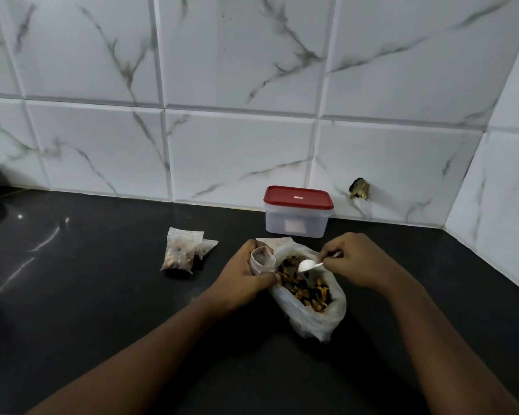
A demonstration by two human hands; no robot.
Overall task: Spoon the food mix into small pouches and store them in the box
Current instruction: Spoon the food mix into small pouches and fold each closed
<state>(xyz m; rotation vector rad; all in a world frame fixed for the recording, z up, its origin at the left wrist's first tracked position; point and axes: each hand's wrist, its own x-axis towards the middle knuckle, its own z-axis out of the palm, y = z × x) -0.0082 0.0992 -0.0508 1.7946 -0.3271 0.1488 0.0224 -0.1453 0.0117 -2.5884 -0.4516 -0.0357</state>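
Spoon point(306, 265), pinched in right grip point(354, 262), hovers over mix point(310, 290) beside pouch point(262, 259) clutched in left grip point(242, 275).

We see a glossy black stone countertop point(102, 295), glossy marble-look wall tiles point(240, 151), a translucent plastic box point(295, 224) with smooth red plastic lid point(298, 197), thin crinkled plastic bag point(312, 316), shiny white plastic spoon point(307, 265).

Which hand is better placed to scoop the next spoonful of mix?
Right. The right hand pinches the spoon over the mix in the bag, while the left hand is busy holding the pouch open beside it.
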